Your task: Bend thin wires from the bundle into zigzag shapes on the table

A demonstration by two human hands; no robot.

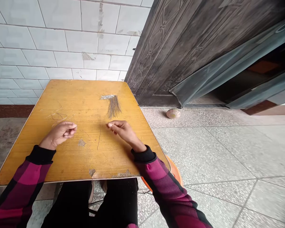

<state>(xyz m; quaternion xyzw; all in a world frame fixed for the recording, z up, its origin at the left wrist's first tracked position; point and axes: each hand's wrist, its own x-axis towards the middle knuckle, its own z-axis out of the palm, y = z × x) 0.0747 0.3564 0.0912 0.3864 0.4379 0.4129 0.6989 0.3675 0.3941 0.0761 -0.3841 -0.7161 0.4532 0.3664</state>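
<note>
My left hand (60, 134) rests on the yellow wooden table (68, 95) with its fingers curled in a pinch. My right hand (122, 129) lies to the right of it, fingers also pinched together. A thin strand (99, 136) lies on the table between the hands, its top end close to my right fingertips. Whether either hand holds a strand is too fine to see. A small bundle of brown fibres (113, 106) with a pale bound end (107, 97) lies beyond my right hand. A few loose thin strands (58, 116) lie beyond my left hand.
The table top has chipped patches (81, 143) and a worn front edge (122, 174). A white tiled wall (61, 41) stands behind it and a dark metal door (180, 53) to the right. A small ball (173, 113) lies on the stone floor. An orange stool (174, 171) shows under my right arm.
</note>
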